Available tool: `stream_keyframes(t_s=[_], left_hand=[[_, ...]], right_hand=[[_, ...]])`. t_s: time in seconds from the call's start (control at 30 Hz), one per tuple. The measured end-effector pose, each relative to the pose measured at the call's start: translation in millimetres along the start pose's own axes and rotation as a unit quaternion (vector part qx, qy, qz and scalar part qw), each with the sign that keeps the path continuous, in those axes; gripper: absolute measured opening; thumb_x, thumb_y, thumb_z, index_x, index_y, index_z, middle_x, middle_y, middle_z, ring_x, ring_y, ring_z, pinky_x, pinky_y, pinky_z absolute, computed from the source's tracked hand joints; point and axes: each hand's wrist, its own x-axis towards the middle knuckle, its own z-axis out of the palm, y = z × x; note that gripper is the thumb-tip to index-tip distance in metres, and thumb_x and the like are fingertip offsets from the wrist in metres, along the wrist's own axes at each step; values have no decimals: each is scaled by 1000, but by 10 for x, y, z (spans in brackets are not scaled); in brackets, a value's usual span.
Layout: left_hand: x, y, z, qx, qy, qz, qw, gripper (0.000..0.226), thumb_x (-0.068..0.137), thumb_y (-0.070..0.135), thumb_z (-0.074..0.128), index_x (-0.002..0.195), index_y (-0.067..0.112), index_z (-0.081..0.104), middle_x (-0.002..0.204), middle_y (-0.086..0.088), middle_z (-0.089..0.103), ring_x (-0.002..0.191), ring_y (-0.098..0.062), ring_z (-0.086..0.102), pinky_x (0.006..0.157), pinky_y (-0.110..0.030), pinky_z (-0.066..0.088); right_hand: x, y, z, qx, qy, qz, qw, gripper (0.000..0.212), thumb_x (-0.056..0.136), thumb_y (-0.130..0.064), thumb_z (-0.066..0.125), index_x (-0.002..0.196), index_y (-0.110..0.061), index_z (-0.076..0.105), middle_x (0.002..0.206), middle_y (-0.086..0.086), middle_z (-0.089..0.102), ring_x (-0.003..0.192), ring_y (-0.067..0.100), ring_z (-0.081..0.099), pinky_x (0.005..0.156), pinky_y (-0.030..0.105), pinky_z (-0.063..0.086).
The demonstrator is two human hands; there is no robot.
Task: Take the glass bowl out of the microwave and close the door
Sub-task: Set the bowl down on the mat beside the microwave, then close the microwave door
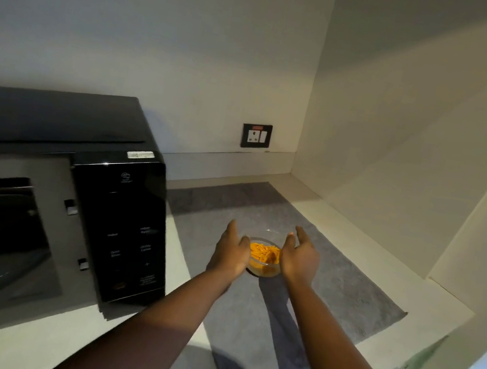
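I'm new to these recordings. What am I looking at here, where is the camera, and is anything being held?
There is no robot: one camera worn on a person's head looks down at their bare arms. The left hand and right hand sit on either side of a glass bowl of orange food, fingers spread; whether they still grip it is unclear. The bowl rests on a grey mat on a pale counter. At left stands a black microwave, its door open and its cavity empty of the bowl.
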Motion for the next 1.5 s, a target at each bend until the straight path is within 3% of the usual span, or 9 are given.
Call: stream_keyframes(t_s=[0.17,0.33,0.5,0.6,0.8,0.93,1.13,1.3,1.5], left_hand=[[-451,110,-387,2,101,74,992,47,94,12,38,141,13,34,140,-13,48,126,-24,48,104,-30,36],[-949,166,-794,21,210,132,968,46,94,8,37,139,13,37,128,-10,55,113,-21,54,92,-28,42],[-1403,321,-1396,66,353,197,912,45,92,6,39,137,10,40,116,-11,57,107,-24,53,88,-32,47],[-1577,377,-1773,110,436,209,868,46,89,3,42,135,7,42,115,-12,59,109,-25,50,88,-26,41],[-2125,305,-2732,189,554,152,796,47,88,7,42,135,10,42,119,-11,59,113,-25,49,93,-38,44],[-2459,217,-3337,260,580,68,769,50,89,10,41,138,7,36,133,-15,52,124,-30,44,102,-43,38],[-3022,186,-4101,356,575,-46,735,46,89,10,41,134,0,39,133,-22,48,123,-37,42,100,-47,37],[-3486,130,-4583,385,530,-137,743,45,90,9,38,134,-1,41,140,-23,43,125,-39,41,102,-47,38],[-3708,170,-4940,365,416,-261,791,35,89,9,41,115,-4,60,130,-22,56,117,-38,51,98,-39,43]], right_hand=[[-393,-288,-23,82,42,-67,994,33,90,-10,43,120,-12,57,122,16,62,108,33,59,94,36,43],[-824,-604,-14,137,40,-132,981,31,90,-8,43,116,-13,60,119,13,65,106,30,60,91,34,44],[-1273,-999,3,182,11,-226,957,30,89,-4,43,111,-9,62,114,14,66,104,27,60,84,20,40],[-1494,-1238,28,227,0,-250,941,30,87,-1,44,108,-8,64,110,14,68,99,22,62,84,16,40],[-2181,-1776,302,320,-104,-281,899,30,87,0,43,107,-9,64,110,10,68,102,20,62,89,28,50],[-2655,-2058,476,354,-162,-309,867,31,87,1,44,107,-10,65,105,8,68,97,16,61,85,28,50],[-3307,-2371,664,377,-223,-352,827,31,85,2,45,105,-9,66,105,10,70,99,19,62,89,30,50],[-3780,-2564,740,380,-286,-392,788,30,84,1,45,103,-8,66,105,10,70,100,22,63,89,36,51],[-4314,-2733,753,346,-373,-473,719,30,84,-1,46,104,-10,66,105,10,69,101,24,61,87,34,50]])
